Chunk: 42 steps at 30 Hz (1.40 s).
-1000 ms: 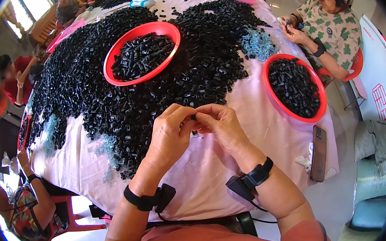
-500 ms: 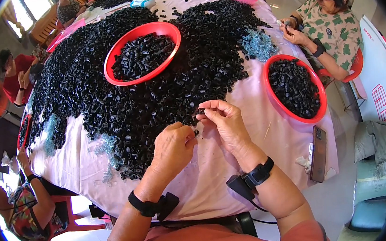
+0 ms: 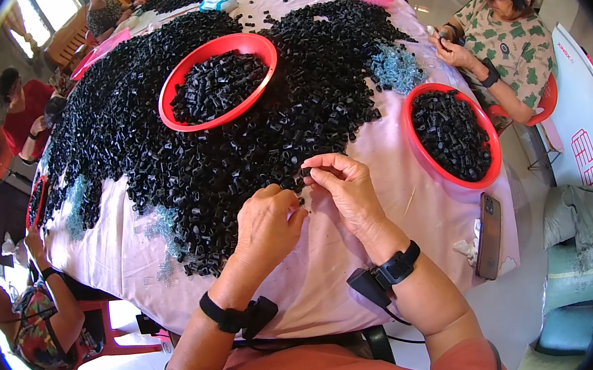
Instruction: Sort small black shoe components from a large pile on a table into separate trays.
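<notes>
Thumb and forefinger of my right hand (image 3: 346, 188) pinch a small black plastic piece (image 3: 306, 172) above the near edge of the pile. Close beside it on the left, my left hand (image 3: 266, 223) is closed, its fingers curled inward and turned away from view. What it holds, if anything, is hidden. Another small dark bit (image 3: 301, 201) shows between the two hands; I cannot tell whether a finger touches it. The large pile of black plastic pieces (image 3: 235, 155) spreads over the table beyond my hands.
A red basin (image 3: 167, 110) full of black pieces sits on the pile, and another red basin (image 3: 423, 153) stands at the right. Clear bluish bits (image 3: 396, 67) lie in clumps. A phone (image 3: 488, 237) and a thin stick (image 3: 410, 200) rest on the pink cloth (image 3: 382, 241). Other people sit around.
My left hand has shifted slightly, its thumb now reaching further right. The right hand keeps its pinch on the black piece, almost in the same place.
</notes>
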### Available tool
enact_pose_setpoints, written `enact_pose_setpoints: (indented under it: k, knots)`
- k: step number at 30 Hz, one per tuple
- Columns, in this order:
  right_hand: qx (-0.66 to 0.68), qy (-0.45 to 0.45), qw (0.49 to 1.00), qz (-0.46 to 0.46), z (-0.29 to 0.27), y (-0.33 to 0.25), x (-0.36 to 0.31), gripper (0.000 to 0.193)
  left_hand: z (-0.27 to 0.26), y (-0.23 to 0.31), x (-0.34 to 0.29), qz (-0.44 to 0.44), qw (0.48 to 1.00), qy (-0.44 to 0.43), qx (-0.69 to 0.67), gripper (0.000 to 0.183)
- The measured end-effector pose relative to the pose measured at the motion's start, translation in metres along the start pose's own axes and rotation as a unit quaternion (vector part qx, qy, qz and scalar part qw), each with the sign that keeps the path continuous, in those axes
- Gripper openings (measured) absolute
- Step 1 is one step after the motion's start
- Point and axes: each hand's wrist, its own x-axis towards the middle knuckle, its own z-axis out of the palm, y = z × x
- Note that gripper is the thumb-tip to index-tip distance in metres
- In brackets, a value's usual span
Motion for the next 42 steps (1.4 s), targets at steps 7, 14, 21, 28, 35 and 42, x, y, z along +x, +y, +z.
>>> enact_pose_setpoints:
  k: [7,14,21,28,35,42]
  knots:
    - [0.0,-0.008,1.0,-0.001,0.001,-0.001,-0.001,0.014,0.005,-0.007,0.0,0.034,0.998,0.034,-0.045,0.007]
    - [0.013,-0.059,0.998,0.03,0.001,-0.003,-0.002,0.013,-0.011,-0.01,0.002,-0.047,0.982,0.053,-0.177,0.007]
    - [-0.004,-0.073,0.997,0.04,0.003,-0.004,-0.004,0.011,-0.014,-0.009,0.005,-0.025,0.985,0.074,-0.155,0.004]
    - [0.004,-0.068,0.997,0.041,0.003,-0.004,-0.004,0.011,-0.018,-0.003,0.007,-0.023,0.985,0.092,-0.146,0.007]
    - [-0.004,-0.073,0.996,0.052,0.002,-0.003,-0.004,0.01,-0.018,0.002,0.01,-0.071,0.978,0.091,-0.176,0.004]
    - [0.02,-0.075,0.995,0.06,0.004,-0.003,-0.004,0.015,-0.007,0.0,0.009,-0.083,0.969,0.108,-0.205,0.005]
